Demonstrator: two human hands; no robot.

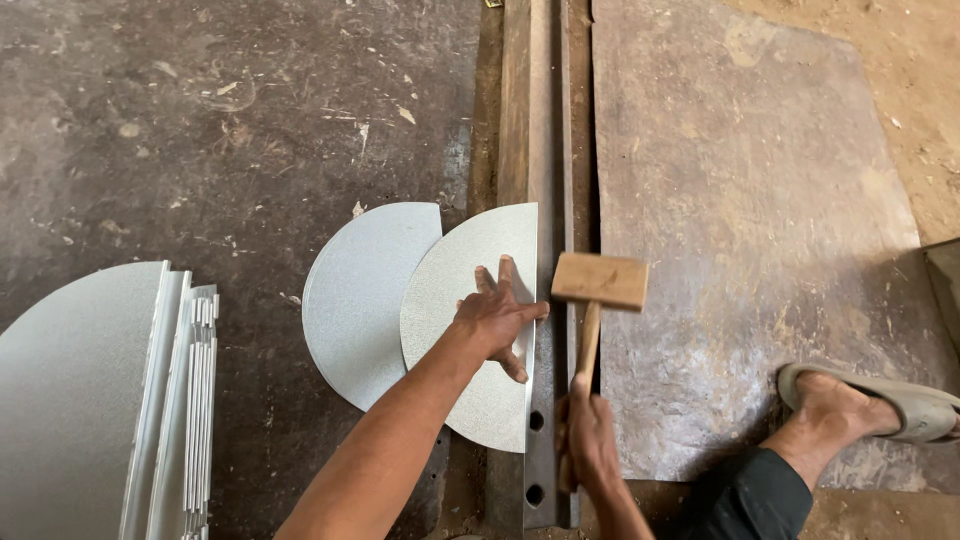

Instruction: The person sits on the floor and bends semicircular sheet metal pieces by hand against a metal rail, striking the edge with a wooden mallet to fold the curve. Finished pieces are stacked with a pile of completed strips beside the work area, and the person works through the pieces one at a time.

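Wooden square-headed mallet (600, 282) is being gripped by its handle in the closed right hand (588, 440), head poised over the long steel rail (542, 150). At nine o'clock, the left hand (495, 318) is pressing flat, fingers spread, on the grey half-round metal sheet (470, 350), its straight edge lying along the rail. Judging by this, edge-hammering is underway; no containers are showing.

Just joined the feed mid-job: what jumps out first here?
At centre, the left hand presses flat on a half-round metal sheet whose straight edge lies against a long steel bar. Just right of it, the right hand grips a wooden mallet, its head over the bar. A stack of similar sheets lies at the lower left.
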